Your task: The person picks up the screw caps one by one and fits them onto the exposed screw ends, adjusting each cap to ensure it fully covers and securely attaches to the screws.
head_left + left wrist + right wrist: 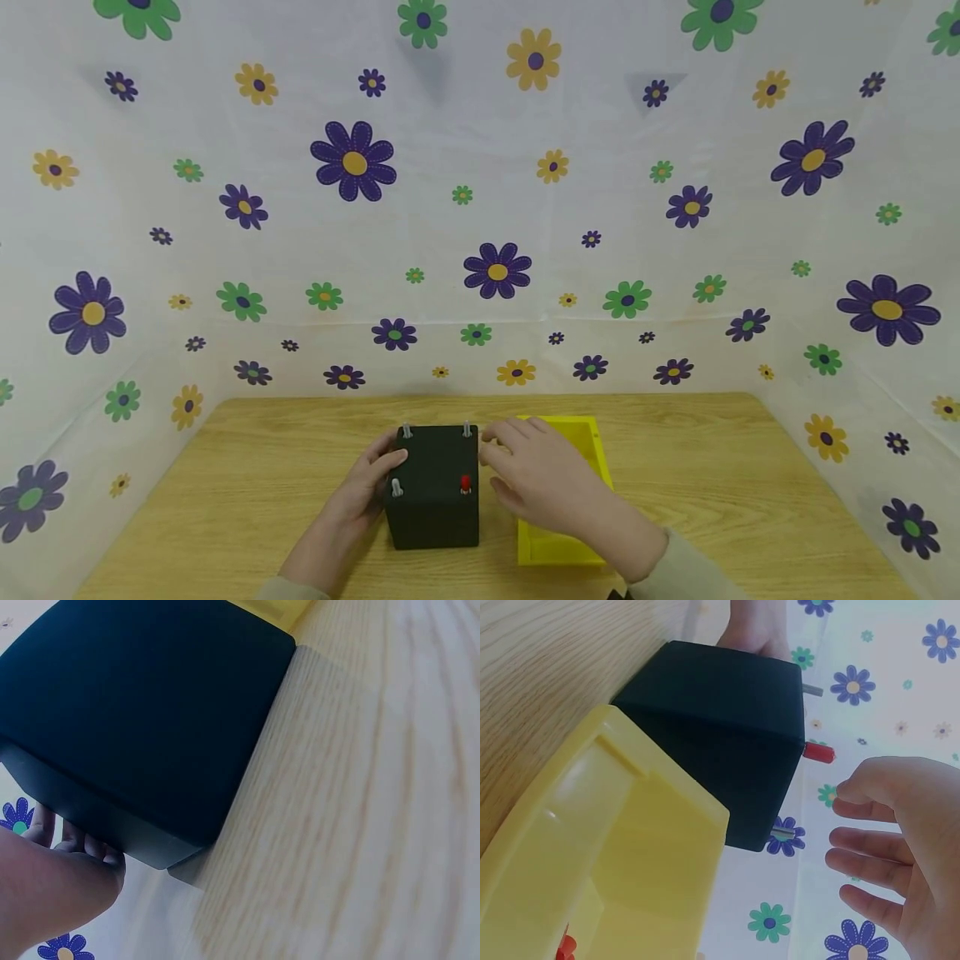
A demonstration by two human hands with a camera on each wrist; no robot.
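A black box (433, 521) stands on the table with metal pegs (397, 487) rising from the corners of its top. The near right corner carries a red cap (466, 482). At the box's left side my left hand (358, 492) holds it, thumb over the top edge; in the left wrist view its fingers (73, 838) lie along the side. My right hand (543, 479) hovers just right of the box, near the far right peg, with loosely bent fingers and nothing in them. The right wrist view shows a gap between those fingers and the box.
A yellow bin (524, 550) sits right of the box, partly under my right forearm. Inside it a small red piece (568, 946) shows in the right wrist view. Flowered white cloth (435, 242) walls the wooden table (247, 467) at the back and sides.
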